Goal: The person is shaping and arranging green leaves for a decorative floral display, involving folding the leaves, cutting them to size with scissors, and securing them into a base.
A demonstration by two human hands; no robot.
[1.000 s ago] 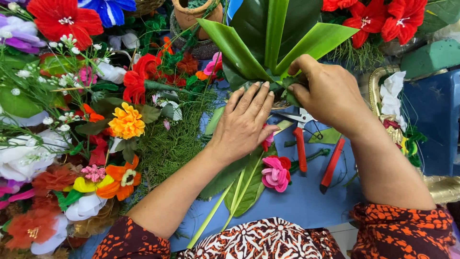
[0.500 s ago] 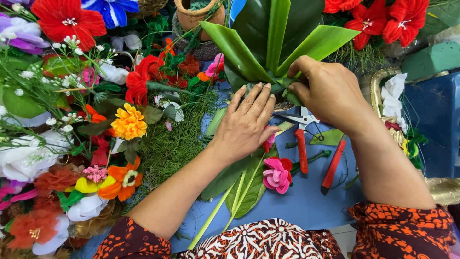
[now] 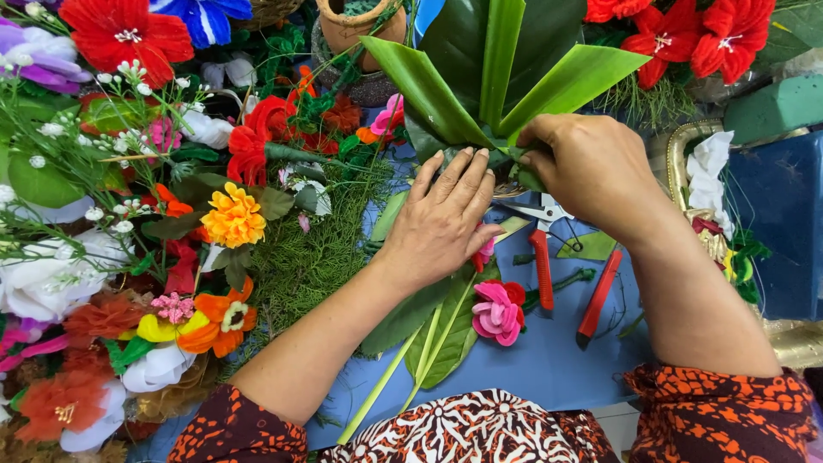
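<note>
A fan of broad green leaves (image 3: 497, 69) stands upright at the top middle, its base pinched together. My right hand (image 3: 591, 171) is closed around that base from the right. My left hand (image 3: 441, 219) lies flat with fingers together, its fingertips pressing the base from the left. Under my left palm lie loose long green leaves (image 3: 437, 330) with pale stems. A pink fabric flower (image 3: 497, 310) rests just right of my left wrist. Red-handled cutters (image 3: 566, 270) lie on the blue table (image 3: 540, 369) below my right hand.
A heap of artificial flowers fills the left side: an orange one (image 3: 233, 216), red ones (image 3: 124, 33), white ones (image 3: 43, 279), fern-like greenery (image 3: 304, 257). Red flowers (image 3: 703, 34) stand at the top right. A clay pot (image 3: 356, 21), green foam block (image 3: 776, 107) and gold tray (image 3: 686, 163) stand around.
My left hand has slid slightly up toward the leaf base, fingertips now against it. My right hand has stayed gripped on the base.
</note>
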